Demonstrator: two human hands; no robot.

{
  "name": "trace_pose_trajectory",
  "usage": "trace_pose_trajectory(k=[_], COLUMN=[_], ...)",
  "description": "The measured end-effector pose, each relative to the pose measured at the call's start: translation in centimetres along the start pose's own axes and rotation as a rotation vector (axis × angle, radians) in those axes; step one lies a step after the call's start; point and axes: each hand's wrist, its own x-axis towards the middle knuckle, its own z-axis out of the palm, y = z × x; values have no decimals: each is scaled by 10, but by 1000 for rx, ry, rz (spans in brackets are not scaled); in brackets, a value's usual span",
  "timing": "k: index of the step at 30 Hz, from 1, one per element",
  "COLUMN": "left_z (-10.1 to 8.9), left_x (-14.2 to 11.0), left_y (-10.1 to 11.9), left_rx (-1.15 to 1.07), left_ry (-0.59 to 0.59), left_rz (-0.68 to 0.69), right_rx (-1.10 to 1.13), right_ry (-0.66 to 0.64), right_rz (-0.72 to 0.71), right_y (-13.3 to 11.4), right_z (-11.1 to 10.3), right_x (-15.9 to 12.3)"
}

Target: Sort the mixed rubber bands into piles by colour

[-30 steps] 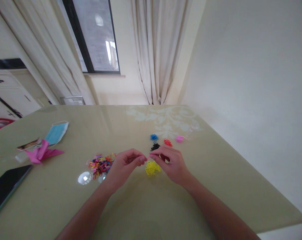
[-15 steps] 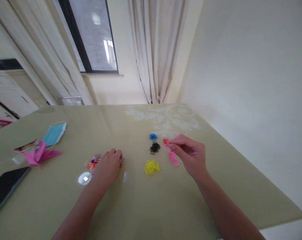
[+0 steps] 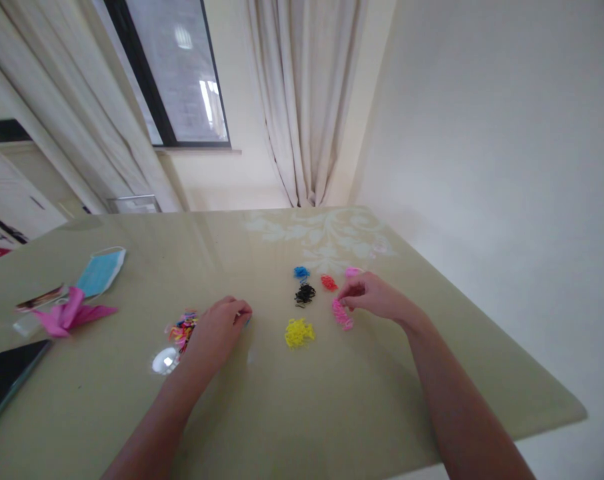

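Note:
My left hand (image 3: 221, 328) rests on the table right of a mixed pile of coloured rubber bands (image 3: 185, 328), partly covering it. Its fingers are curled together, with a bit of blue at the tips; what they hold is hidden. My right hand (image 3: 375, 295) pinches at the top end of a hot-pink row of rubber bands (image 3: 343, 316), touching it. Between the hands lie small heaps of yellow bands (image 3: 299, 333), black bands (image 3: 305, 294), blue bands (image 3: 301, 272) and red bands (image 3: 329, 283). Light-pink bands (image 3: 353, 272) lie just beyond my right hand.
A clear round lid-like piece (image 3: 165, 361) lies beside my left forearm. Farther left are a dark phone (image 3: 12, 373), a pink folded paper shape (image 3: 72, 313) and a blue face mask (image 3: 101, 272). A white wall (image 3: 507, 167) rises beyond the table's right edge.
My right hand has lowered a pink rubber band from near the red heap to the hot-pink row. My left fingers have shifted slightly right, away from the mixed pile. The view has turned slightly.

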Motion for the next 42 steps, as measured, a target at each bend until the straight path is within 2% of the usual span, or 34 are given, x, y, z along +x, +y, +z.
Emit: trace_pose_trajectory(k=[4, 8, 12, 14, 17, 22, 25, 28, 32, 35, 37, 39, 42], left_z=[-1, -3, -3, -2, 0, 8, 12, 12, 9, 8, 10, 12, 15], left_x=[0, -1, -1, -3, -7, -13, -14, -13, -12, -10, -9, -8, -6], left_y=[0, -1, 3, 10, 25, 42, 44, 45, 41, 32, 26, 20, 16], left_rx=[-7, -11, -166, -362, -664, -940, -991, -998, -876, -495, -219, -34, 53], left_ry=[60, 68, 117, 116, 52, -29, -48, -63, -36, 82, 115, 91, 28], left_rz=[-27, -57, -34, 29, 122, 121, 107, 106, 117, 85, 51, 20, -1], right_rx=[26, -193, -220, -172, -42, 22, -3, -7, 189, 407, 485, 519, 549], right_ry=[-110, -47, 36, 90, 113, 68, 87, 117, 149, 168, 203, 243, 257], right_rz=[29, -16, -77, -134, -193, -316, -350, -366, -311, -297, -312, -342, -383], right_y=[4, 4, -3, -11, -28, -45, -46, -46, -50, -55, -57, -57, -57], right_z=[1, -3, 1, 13, 43, 87, 95, 92, 80, 67, 60, 55, 51], right_x=[-3, -3, 0, 1, 1, -4, -6, -6, -10, -17, -23, -28, -31])
